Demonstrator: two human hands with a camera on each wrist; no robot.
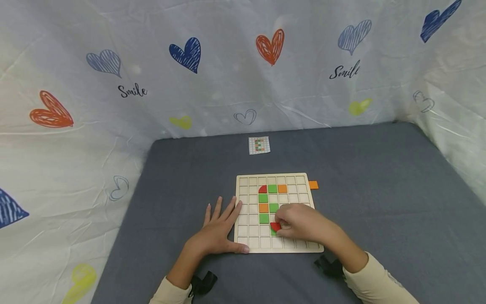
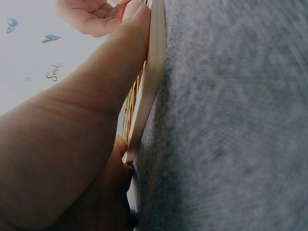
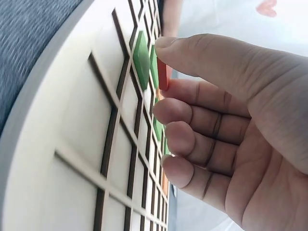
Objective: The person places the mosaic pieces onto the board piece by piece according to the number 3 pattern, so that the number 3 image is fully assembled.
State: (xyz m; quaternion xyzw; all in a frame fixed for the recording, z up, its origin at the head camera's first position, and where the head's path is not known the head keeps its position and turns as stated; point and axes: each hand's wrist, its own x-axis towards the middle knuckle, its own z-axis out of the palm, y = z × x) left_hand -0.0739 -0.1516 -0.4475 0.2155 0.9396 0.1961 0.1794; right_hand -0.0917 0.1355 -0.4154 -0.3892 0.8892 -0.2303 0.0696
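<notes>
A wooden grid board lies on the table. My left hand is spread along its left edge, the thumb resting on the near left corner. Between thumb and index finger my right hand pinches a red tile, also seen as a red tile edge-on in the right wrist view. It is just above a green tile, partly covering it. Farther up the grid sit a red quarter-round tile, an orange tile and several green tiles.
A small card with a coloured grid pattern lies behind the board. One orange piece lies against the board's right edge. The table has a grey cloth, and a white curtain with printed hearts hangs behind it.
</notes>
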